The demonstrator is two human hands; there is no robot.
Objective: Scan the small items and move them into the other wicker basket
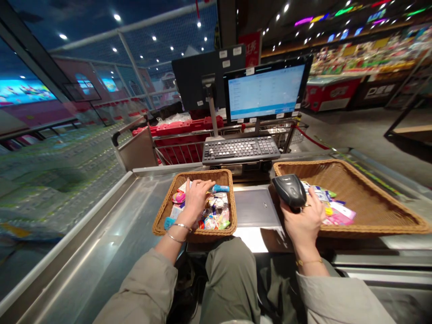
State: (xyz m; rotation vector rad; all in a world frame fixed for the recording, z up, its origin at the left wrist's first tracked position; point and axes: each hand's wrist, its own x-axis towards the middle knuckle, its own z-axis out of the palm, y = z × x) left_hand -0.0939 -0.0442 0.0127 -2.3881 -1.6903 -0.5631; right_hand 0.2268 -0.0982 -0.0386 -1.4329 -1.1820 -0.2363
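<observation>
A wicker basket [232, 216] on the left holds small, brightly packaged items. My left hand [198, 192] is over its contents, fingers apart and bent downward, fingertips beside a blue tube-shaped item [221, 188]. Whether they touch it is hard to see, as the undersides of the fingers are hidden. In my right hand [303, 220] is a black barcode scanner [289, 190], gripped at the left side of a wider wicker basket [378, 202]. Inside that basket lie several colourful packets, including a pink one [340, 213]; the hand partly covers them.
Between the baskets is a flat grey panel [256, 207] set in the metal counter [135, 216]. Behind stand a black keyboard [241, 149] and a lit monitor [266, 92], with a second screen [192, 81] facing away. A shopping trolley [178, 146] is beyond.
</observation>
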